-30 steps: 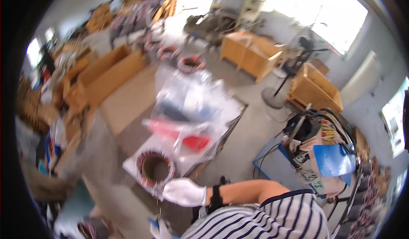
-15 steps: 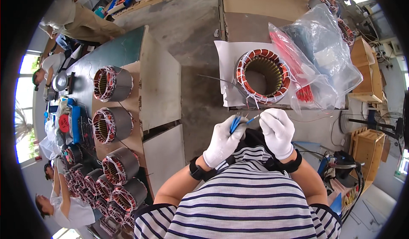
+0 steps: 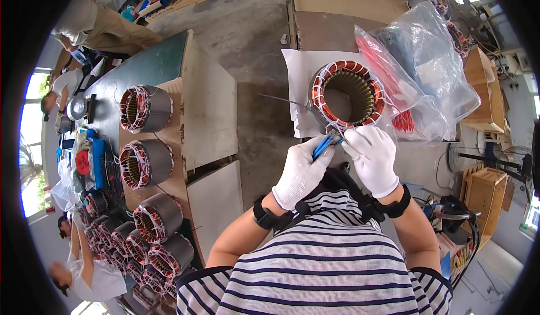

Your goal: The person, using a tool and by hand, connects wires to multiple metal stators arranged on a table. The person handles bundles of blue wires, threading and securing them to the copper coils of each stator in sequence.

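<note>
A motor stator with copper windings laced in white cord stands upright in front of me, its bore facing up. My left hand, in a white glove, is closed around blue-handled pliers. Their small metal tip touches or nearly touches the stator's near rim, where loose white cord and leads hang. Just to the right, my gloved right hand has its fingers pinched together by the same rim. What it pinches is hidden by the fingers. A dark thin lead sticks out left from the stator.
White paper lies beneath the stator. Clear plastic bags and red sleeves lie to its right. On the left, a green-topped bench carries several more stators. People work along the far left side.
Both hands have moved forward to the stator's near rim. The pliers have moved with my left hand from close to my body to the hanging cord and leads.
</note>
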Motion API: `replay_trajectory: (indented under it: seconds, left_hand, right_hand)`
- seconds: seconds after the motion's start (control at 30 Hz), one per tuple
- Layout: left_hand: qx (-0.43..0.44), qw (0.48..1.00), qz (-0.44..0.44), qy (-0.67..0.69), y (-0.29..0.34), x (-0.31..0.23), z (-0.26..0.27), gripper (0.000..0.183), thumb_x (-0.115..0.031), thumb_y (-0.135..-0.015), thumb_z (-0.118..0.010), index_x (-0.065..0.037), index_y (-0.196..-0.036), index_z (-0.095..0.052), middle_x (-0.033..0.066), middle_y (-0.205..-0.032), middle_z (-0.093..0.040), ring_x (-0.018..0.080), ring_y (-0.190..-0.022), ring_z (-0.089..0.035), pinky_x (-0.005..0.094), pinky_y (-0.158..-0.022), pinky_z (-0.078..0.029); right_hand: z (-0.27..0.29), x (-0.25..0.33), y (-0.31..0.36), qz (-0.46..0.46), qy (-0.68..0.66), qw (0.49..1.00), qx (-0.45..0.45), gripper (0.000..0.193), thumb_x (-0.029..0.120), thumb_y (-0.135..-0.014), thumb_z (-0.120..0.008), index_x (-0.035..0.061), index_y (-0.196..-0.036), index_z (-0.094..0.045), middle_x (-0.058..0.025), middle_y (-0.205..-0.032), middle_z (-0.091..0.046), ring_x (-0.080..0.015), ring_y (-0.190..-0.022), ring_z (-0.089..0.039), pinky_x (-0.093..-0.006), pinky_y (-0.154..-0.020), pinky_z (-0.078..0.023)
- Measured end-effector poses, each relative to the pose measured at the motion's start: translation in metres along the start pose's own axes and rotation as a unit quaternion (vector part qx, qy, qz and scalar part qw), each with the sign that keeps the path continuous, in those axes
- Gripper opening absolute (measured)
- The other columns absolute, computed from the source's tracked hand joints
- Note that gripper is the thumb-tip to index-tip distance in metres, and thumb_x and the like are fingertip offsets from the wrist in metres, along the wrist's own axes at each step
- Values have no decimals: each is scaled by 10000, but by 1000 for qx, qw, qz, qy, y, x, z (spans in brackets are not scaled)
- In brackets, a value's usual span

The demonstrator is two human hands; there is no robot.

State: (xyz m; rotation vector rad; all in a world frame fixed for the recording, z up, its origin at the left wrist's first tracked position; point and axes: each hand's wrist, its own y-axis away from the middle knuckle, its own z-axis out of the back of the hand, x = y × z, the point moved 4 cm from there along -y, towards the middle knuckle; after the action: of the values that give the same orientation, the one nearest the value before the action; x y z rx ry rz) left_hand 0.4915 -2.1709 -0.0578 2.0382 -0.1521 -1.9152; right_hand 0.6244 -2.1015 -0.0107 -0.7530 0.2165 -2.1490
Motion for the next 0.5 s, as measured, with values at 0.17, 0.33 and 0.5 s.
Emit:
replay_trajectory:
  seconds: [0.17, 0.33, 0.5]
  left_hand:
    - [54, 996, -54, -50, -10, 2, 12, 238, -47, -884, -516, -3, -1084, -639, -12, -768, -584, 42, -705, -499, 219, -673, -440]
    - [70, 994, -75, -49, -15, -1, 15, 246, -19, -861, -507, 11, -1063, -643, 19, -832, -630, 62, -787, -539, 242, -759, -454]
    - [92, 994, 23, 59, -12, -9, 15, 269, -29, -849, -493, -5, -1058, -660, -39, -643, -519, 23, -598, -454, 192, -562, -382]
  right_hand:
    - [-15, -6, -3, -352, -292, 884, 97, 146, 164, -836, -600, 53, -743, -579, -17, -623, -524, -165, -497, -485, -277, -464, -370]
    - [-24, -3, 11, -543, -528, 640, 132, 243, 207, -882, -563, 23, -723, -576, 5, -593, -499, -69, -472, -468, -191, -427, -347]
    - [13, 15, -6, -39, 77, 996, -33, 219, 265, -739, -706, 98, -852, -621, -56, -783, -554, -202, -688, -581, -304, -561, -447]
